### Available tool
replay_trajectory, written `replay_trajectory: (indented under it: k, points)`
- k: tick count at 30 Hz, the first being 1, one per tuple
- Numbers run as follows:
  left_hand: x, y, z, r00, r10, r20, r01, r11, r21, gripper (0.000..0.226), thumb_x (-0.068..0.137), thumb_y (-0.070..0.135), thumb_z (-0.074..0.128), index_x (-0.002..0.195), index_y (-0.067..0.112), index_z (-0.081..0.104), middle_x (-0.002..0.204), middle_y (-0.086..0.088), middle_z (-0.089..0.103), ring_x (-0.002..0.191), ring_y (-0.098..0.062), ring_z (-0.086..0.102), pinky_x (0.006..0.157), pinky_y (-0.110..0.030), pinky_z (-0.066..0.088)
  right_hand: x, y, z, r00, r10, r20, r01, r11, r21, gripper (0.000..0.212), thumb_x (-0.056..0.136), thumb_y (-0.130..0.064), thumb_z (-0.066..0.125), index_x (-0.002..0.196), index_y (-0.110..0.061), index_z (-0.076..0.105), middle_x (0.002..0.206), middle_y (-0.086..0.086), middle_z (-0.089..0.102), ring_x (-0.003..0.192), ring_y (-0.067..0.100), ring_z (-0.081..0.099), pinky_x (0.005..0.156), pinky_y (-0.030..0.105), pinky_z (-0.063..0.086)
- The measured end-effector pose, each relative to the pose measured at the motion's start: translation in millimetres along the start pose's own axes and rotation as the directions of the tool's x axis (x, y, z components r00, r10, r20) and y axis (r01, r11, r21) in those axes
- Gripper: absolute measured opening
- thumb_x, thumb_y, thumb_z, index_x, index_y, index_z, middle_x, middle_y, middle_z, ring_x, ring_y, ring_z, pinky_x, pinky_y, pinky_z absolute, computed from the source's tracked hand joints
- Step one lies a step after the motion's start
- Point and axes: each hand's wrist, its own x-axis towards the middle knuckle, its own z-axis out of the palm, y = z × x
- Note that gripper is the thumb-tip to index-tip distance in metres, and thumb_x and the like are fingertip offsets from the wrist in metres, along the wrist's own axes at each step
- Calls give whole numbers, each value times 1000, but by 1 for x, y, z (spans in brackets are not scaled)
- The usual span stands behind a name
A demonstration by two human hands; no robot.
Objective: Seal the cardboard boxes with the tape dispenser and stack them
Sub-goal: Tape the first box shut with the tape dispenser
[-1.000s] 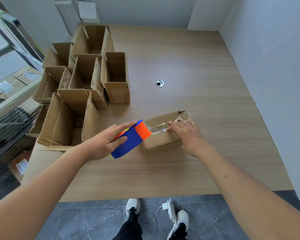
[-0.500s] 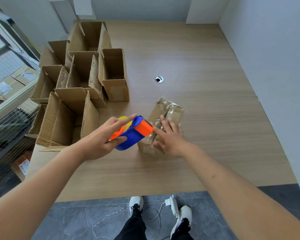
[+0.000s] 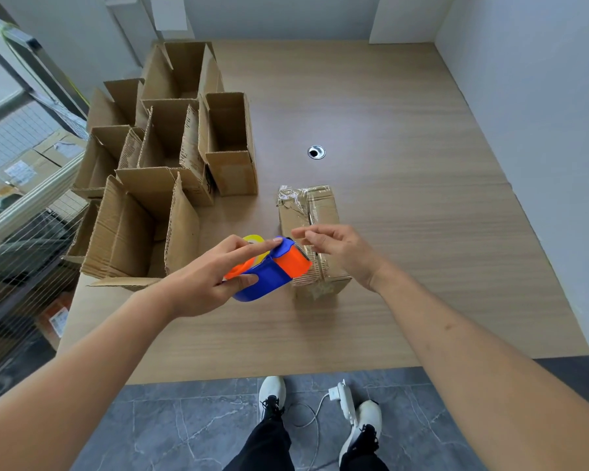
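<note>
Two hands are working over the wooden table (image 3: 405,300). The left hand (image 3: 201,283) is gripping the blue-and-orange tape dispenser (image 3: 272,270), forefinger stretched along its top. At its three o'clock the right hand (image 3: 344,253) is hovering, fingers loosely spread and holding nothing, over the taped cardboard box (image 3: 312,212). Open boxes (image 3: 170,171) are crowding ten o'clock.

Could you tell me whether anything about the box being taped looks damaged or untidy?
Yes. The small closed cardboard box has a torn, crumpled far-left top corner, where the clear tape is bunched and wrinkled rather than flat.
</note>
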Motion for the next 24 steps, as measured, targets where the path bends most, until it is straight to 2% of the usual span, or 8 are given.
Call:
replay_trajectory:
  k: [2, 4, 7, 9, 13, 16, 20, 24]
  points:
    - [1, 5, 3, 1000, 2, -4, -2, 1000, 2, 70, 104, 24, 55, 152, 61, 20, 128, 13, 42, 113, -11, 48, 99, -39, 45, -6, 0, 4, 998, -58, -26, 57, 998, -34, 19, 100, -17, 65, 109, -5, 76, 97, -1, 76, 90, 10, 67, 85, 26, 52]
    - [1, 8, 7, 1000, 1, -8, -1, 1000, -3, 70, 104, 25, 55, 152, 62, 20, 127, 13, 42, 112, -11, 48, 99, -40, 45, -11, -1, 5, 997, -59, -58, 61, 998, 26, 23, 100, -21, 64, 104, -3, 77, 88, 3, 74, 80, 12, 66, 79, 29, 55]
    - [0, 13, 13, 1000, -3, -4, 3, 1000, -14, 69, 105, 26, 54, 151, 64, 19, 126, 13, 43, 112, -12, 48, 100, -41, 44, -21, -3, 3, 998, -32, -61, 38, 994, 102, 38, 96, -34, 61, 110, -2, 76, 96, 13, 76, 84, 15, 67, 81, 33, 58]
    - [0, 16, 15, 1000, 2, 2, -2, 1000, -19, 68, 105, 27, 53, 151, 64, 20, 126, 12, 44, 112, -12, 49, 100, -41, 44, -26, 1, 0, 997, -41, -59, 47, 994, 102, 34, 94, -27, 67, 111, 1, 75, 103, 20, 75, 88, 17, 69, 82, 33, 60]
    - [1, 21, 18, 999, 10, 36, -9, 1000, -26, 68, 105, 25, 53, 151, 64, 21, 127, 14, 43, 112, -9, 48, 99, -37, 44, -31, 5, -2, 994, -40, -103, 49, 995, 85, 20, 94, -11, 71, 107, 4, 75, 99, 24, 74, 82, 21, 69, 79, 38, 62]
    - [2, 24, 21, 999, 26, 28, -25, 999, -32, 67, 105, 25, 53, 152, 62, 22, 122, 14, 45, 109, -8, 48, 96, -30, 43, -34, 6, -1, 989, -41, -142, 53, 995, 79, 17, 92, -15, 75, 101, 0, 77, 94, 22, 75, 78, 20, 67, 75, 40, 60]
    - [2, 27, 26, 999, 43, 27, -43, 999, 18, 61, 107, 35, 43, 154, 60, 14, 116, 11, 44, 102, -8, 49, 92, -26, 42, -39, 10, 4, 965, -8, -263, 41, 992, 119, 7, 92, -14, 74, 91, -8, 79, 77, 8, 73, 64, 15, 60, 58, 27, 51]
    - [1, 25, 27, 996, 12, 85, -18, 998, 67, 59, 107, 43, 36, 153, 63, 6, 114, 10, 44, 96, -11, 50, 89, -29, 43, -43, 24, 19, 911, 73, -407, -42, 996, 84, 6, 91, -13, 75, 89, -10, 81, 63, -10, 68, 51, 1, 53, 54, 19, 44]
